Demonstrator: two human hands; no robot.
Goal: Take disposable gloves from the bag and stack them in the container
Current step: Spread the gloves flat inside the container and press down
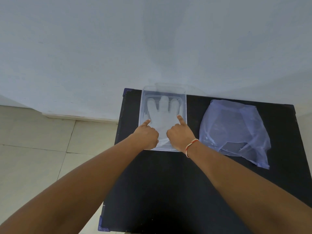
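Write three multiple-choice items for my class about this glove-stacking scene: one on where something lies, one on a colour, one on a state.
1. Where is the plastic bag relative to the clear container?
A. To its right on the table
B. Inside it
C. On the floor

2. What colour is the table top?
A. White
B. Black
C. Red

3. What state is the glove in?
A. Crumpled in a fist
B. Hanging from the bag
C. Lying flat in the container, fingers spread

Answers:
1 A: the bag lies apart from the container, on the person's right.
2 B: the surface around both items is black.
3 C: the left hand and right hand each press an index finger on the glove's edges.
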